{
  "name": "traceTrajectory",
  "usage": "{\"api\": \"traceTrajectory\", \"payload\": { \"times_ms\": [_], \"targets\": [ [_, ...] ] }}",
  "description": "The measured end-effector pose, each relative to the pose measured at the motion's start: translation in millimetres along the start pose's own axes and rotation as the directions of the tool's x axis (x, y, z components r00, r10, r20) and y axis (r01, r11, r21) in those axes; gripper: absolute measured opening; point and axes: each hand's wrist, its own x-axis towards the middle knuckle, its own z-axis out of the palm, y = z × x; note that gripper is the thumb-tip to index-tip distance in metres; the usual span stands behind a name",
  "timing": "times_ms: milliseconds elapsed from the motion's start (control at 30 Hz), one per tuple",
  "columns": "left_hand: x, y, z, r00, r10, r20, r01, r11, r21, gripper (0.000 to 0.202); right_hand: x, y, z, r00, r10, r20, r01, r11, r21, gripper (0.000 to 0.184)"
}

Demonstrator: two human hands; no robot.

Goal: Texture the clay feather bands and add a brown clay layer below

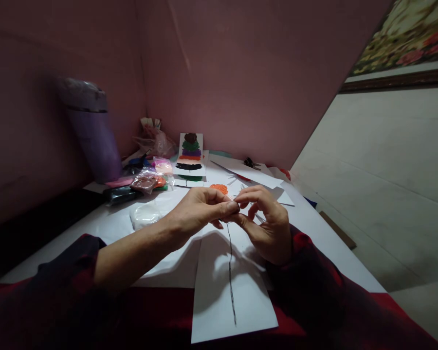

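Note:
My left hand (208, 206) and my right hand (263, 216) meet above a white sheet of paper (211, 296). Thumb and fingertips of both are pinched together, around a tiny dark bit that is mostly hidden. What it is cannot be made out. Down the sheet below runs a thin black line (231, 272). Just beyond my left fingers lies a textured orange disc (219, 188), partly covered by the hand.
On the left are bagged lumps of coloured clay (146, 182), a white bagged lump (145, 215) and a tall purple container (95, 136). A card with coloured bands (190, 153) leans near the wall. Loose white sheets (253, 172) and a small black item (251, 163) lie toward the right.

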Motion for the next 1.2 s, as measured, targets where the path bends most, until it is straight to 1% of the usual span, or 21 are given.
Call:
{"api": "traceTrajectory", "payload": {
  "times_ms": [100, 233, 333, 433, 533, 633, 767, 933, 1000, 1067, 1133, 1200],
  "targets": [
    [0.7, -0.7, -0.7, 1.000, 0.027, 0.004, -0.027, 0.998, -0.064, 0.038, -0.4, 0.7, -0.6, 1.000, 0.013, 0.018, -0.013, 1.000, 0.001, 0.022],
    [0.9, -1.4, -1.8, 0.999, -0.027, 0.024, 0.028, 0.999, -0.045, 0.039, -0.4, 1.3, -1.5, 1.000, -0.019, -0.002, 0.019, 1.000, 0.001, 0.016],
    [1.0, -1.8, -2.3, 1.000, -0.009, 0.022, 0.010, 0.999, -0.052, 0.037, -0.2, 1.3, -1.4, 1.000, -0.001, 0.009, 0.002, 1.000, -0.008, 0.021],
    [1.1, -2.0, -2.9, 1.000, 0.000, 0.018, 0.001, 0.996, -0.087, 0.034, -0.2, 1.0, -1.0, 1.000, 0.018, 0.001, -0.018, 1.000, -0.007, 0.016],
    [0.7, -1.5, -3.1, 0.999, -0.031, 0.033, 0.033, 0.997, -0.072, 0.034, -0.2, 0.7, -0.9, 1.000, 0.003, -0.006, -0.003, 1.000, 0.008, 0.013],
    [0.4, -1.0, -2.8, 1.000, -0.008, 0.017, 0.009, 0.997, -0.079, 0.031, -0.2, 0.3, -1.0, 1.000, 0.021, 0.005, -0.021, 1.000, 0.007, 0.019],
    [0.6, -1.4, -2.2, 1.000, 0.009, 0.006, -0.009, 0.999, -0.038, 0.033, 0.1, 0.3, -1.4, 1.000, 0.011, -0.008, -0.011, 1.000, -0.013, 0.012],
    [0.3, -1.6, -1.2, 1.000, 0.015, 0.020, -0.015, 1.000, -0.011, 0.034, 0.2, 0.3, -1.6, 1.000, 0.021, 0.015, -0.021, 1.000, -0.006, 0.018],
    [0.1, -1.5, -0.9, 0.999, 0.026, 0.028, -0.025, 1.000, -0.010, 0.036, 0.1, 0.1, -1.4, 1.000, 0.021, 0.006, -0.021, 1.000, -0.009, 0.015],
    [0.0, -1.3, -0.9, 1.000, 0.023, 0.014, -0.023, 1.000, -0.003, 0.038, -0.2, 0.1, -0.9, 1.000, 0.013, -0.012, -0.013, 1.000, -0.017, 0.011],
    [-0.1, -0.9, -1.1, 1.000, 0.015, -0.007, -0.015, 1.000, 0.004, 0.037, -0.6, -0.1, -0.3, 1.000, 0.012, -0.009, -0.012, 1.000, -0.021, 0.011],
    [-0.2, -0.7, -1.2, 1.000, 0.015, -0.002, -0.015, 1.000, 0.010, 0.036, -0.3, -0.7, -0.1, 1.000, 0.015, 0.020, -0.014, 1.000, -0.016, 0.015]
  ]
}}
